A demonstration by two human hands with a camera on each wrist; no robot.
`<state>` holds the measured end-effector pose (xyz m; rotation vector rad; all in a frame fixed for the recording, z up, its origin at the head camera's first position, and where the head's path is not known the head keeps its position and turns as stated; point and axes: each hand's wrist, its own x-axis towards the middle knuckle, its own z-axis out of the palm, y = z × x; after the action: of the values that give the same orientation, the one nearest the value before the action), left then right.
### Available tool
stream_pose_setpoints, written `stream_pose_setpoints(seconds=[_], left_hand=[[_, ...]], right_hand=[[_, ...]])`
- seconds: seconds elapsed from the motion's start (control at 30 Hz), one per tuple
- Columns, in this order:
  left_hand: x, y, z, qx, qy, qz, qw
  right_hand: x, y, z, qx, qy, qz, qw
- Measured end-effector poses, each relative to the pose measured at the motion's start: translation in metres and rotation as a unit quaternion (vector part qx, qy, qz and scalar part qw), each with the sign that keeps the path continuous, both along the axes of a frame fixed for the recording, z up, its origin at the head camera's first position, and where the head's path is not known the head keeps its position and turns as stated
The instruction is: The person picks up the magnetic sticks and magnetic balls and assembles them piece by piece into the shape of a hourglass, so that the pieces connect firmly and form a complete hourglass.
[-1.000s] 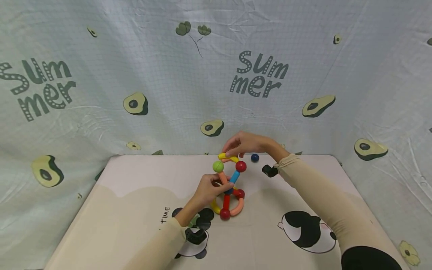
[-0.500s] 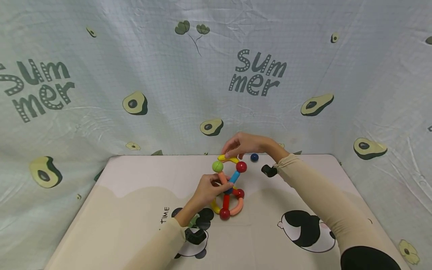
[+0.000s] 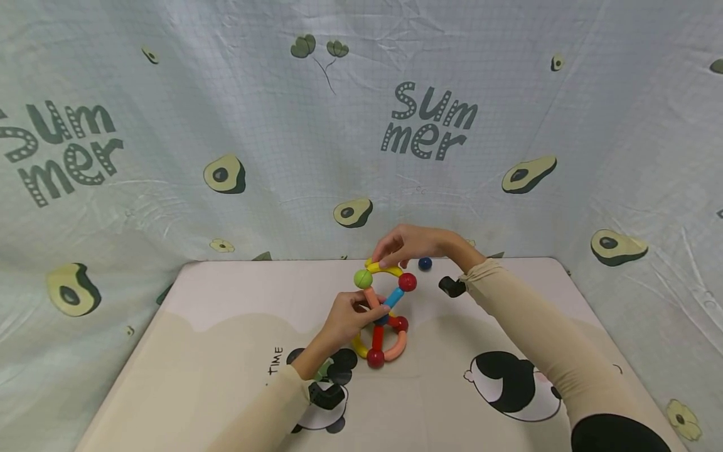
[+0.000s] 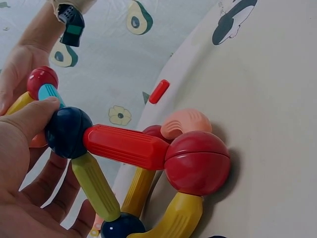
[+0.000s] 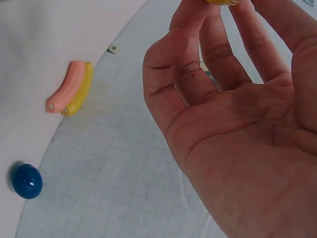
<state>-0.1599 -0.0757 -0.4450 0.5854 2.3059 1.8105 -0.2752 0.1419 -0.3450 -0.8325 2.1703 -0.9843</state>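
Holding ball-and-rod toy [image 4: 126, 145] near "TIME" [image 3: 275, 360]

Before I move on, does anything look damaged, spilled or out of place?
Nothing looks damaged or spilled. Slightly odd: a blue ball, pink stick and yellow stick lie loose by the far edge of the table, where the ball might roll off.

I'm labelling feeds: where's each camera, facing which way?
Head: on the head, facing forward and down at the table; left grip, right grip, sleeves show.
Left wrist: on that wrist, facing the toy structure; both grips and right forearm show.
Right wrist: on that wrist, facing the table's edge; only right grip shows.
Shared: head and right wrist show loose blue ball.
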Motion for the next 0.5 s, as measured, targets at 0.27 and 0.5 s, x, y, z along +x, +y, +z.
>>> stream_pose_setpoints(seconds=[0.27, 0.5], left_hand=[[-0.014, 0.001, -0.023, 0.005, -0.006, -0.002, 1.0], [-0.012, 0.003, -0.021, 0.01, -0.013, 0.011, 0.9998]], right_hand=[[-0.001, -0.001, 0.003, 0.0, -0.006, 0.01, 1.0], [-0.003, -0.003, 0.004, 0.005, -0.005, 0.012, 1.0]])
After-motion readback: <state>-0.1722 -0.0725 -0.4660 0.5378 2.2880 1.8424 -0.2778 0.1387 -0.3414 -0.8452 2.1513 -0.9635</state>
